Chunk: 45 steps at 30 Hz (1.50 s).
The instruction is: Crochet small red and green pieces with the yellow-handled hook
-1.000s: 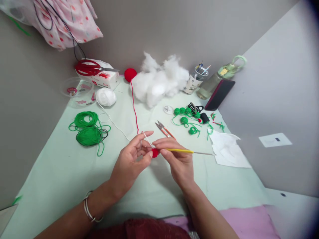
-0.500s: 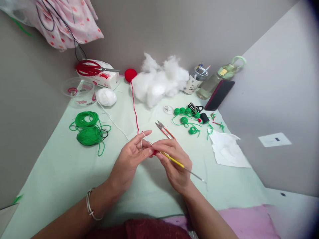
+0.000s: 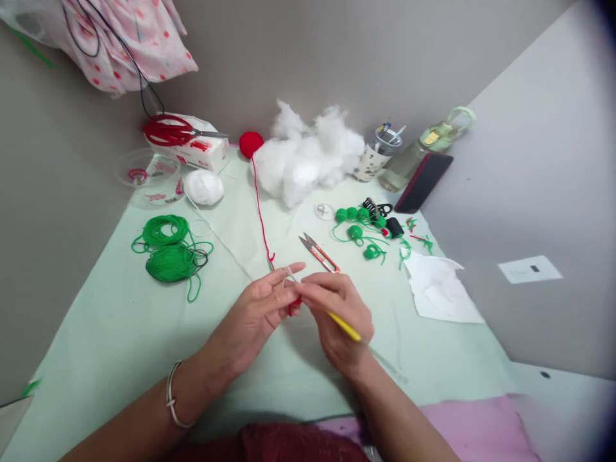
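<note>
My left hand point(image 3: 260, 308) pinches a small red crocheted piece point(image 3: 294, 304) between thumb and fingers, with white yarn point(image 3: 289, 274) looped over its index finger. My right hand point(image 3: 337, 314) is closed on a yellow-handled crochet hook point(image 3: 344, 325), its tip at the red piece and its metal tail pointing down to the right. A red strand point(image 3: 260, 212) runs from the piece back to a red yarn ball point(image 3: 251, 144). The white strand leads to a white yarn ball point(image 3: 204, 187).
On the pale green cloth point(image 3: 110, 333) lie green yarn point(image 3: 168, 250), orange thread snips point(image 3: 318, 253), small green crocheted balls point(image 3: 359, 224), white stuffing point(image 3: 308, 154), red scissors point(image 3: 173, 132) on a box, a plastic tub point(image 3: 150, 173), a pen cup point(image 3: 380, 153), a bottle point(image 3: 423, 146), a phone point(image 3: 424, 182) and white paper point(image 3: 440, 289).
The hook has swung from pointing right to pointing down and right, toward me. Both hands have shifted slightly right and nearer, and the red piece is now mostly hidden between the fingers.
</note>
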Tool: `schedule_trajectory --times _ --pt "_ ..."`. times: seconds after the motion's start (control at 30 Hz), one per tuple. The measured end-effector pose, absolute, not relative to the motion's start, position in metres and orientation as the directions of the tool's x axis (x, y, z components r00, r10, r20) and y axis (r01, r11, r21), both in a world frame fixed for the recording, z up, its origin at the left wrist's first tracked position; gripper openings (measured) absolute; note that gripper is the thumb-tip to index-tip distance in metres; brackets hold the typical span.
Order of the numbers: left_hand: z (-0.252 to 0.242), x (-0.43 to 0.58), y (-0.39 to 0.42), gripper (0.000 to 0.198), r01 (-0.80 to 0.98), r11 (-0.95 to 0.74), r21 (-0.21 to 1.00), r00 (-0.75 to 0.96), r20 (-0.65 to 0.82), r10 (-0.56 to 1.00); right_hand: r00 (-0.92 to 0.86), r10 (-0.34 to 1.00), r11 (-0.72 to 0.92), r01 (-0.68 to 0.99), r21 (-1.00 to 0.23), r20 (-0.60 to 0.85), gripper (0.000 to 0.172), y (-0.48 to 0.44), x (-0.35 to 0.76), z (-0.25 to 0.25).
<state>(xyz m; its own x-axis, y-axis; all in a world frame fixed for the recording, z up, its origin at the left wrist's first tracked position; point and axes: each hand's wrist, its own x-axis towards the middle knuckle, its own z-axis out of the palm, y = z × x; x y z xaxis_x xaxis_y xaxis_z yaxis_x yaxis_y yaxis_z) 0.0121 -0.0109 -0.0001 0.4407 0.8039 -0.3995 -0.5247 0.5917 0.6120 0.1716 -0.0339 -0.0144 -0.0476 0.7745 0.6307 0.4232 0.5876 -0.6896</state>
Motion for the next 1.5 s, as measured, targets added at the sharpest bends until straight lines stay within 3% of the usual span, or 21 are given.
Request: schedule_trajectory --times 0.07,0.13,0.27,0.33,0.5,0.7,0.87,1.1,1.33,1.5 --pt "-0.001 0.011 -0.010 0.047 -0.528 0.608 0.594 0.475 -0.387 0.790 -0.013 0.814 0.552 0.324 -0.768 0.580 0.037 -0.030 0.172 -0.009" --pt "-0.002 0.011 -0.010 0.053 -0.516 0.568 0.641 0.434 -0.376 0.819 -0.047 0.822 0.550 0.327 -0.768 0.568 0.036 -0.028 0.172 -0.008" --pt "-0.003 0.014 -0.013 0.062 -0.495 0.428 0.757 0.264 -0.338 0.903 -0.146 0.734 0.602 0.593 -0.535 0.663 0.045 -0.033 0.171 -0.017" --pt "-0.002 0.015 -0.015 0.058 -0.511 0.468 0.721 0.311 -0.353 0.882 -0.123 0.722 0.601 0.599 -0.530 0.680 0.046 -0.036 0.170 -0.019" --pt "-0.002 0.011 -0.011 0.045 -0.563 0.589 0.581 0.446 -0.387 0.807 0.025 0.830 0.529 0.280 -0.801 0.557 0.033 -0.032 0.171 -0.008" --pt "-0.001 0.003 -0.004 0.041 -0.561 0.577 0.594 0.428 -0.388 0.816 0.097 0.923 0.376 -0.039 -0.926 0.371 0.016 -0.026 0.178 -0.006" --pt "0.000 0.002 -0.005 0.038 -0.528 0.570 0.630 0.436 -0.375 0.818 0.087 0.974 0.224 -0.302 -0.927 0.207 0.012 -0.021 0.182 -0.007" --pt "-0.003 0.008 -0.010 0.045 -0.444 0.458 0.770 0.372 -0.306 0.876 0.027 0.963 0.268 -0.140 -0.953 0.267 0.013 -0.022 0.178 -0.008" --pt "0.000 0.006 -0.010 0.042 -0.419 0.390 0.820 0.318 -0.271 0.909 0.017 0.993 0.118 -0.331 -0.936 0.119 0.011 -0.021 0.180 -0.007" --pt "0.000 0.005 -0.010 0.038 -0.397 0.403 0.825 0.329 -0.282 0.901 -0.016 0.992 0.107 -0.377 -0.920 0.122 0.016 -0.021 0.180 -0.002"
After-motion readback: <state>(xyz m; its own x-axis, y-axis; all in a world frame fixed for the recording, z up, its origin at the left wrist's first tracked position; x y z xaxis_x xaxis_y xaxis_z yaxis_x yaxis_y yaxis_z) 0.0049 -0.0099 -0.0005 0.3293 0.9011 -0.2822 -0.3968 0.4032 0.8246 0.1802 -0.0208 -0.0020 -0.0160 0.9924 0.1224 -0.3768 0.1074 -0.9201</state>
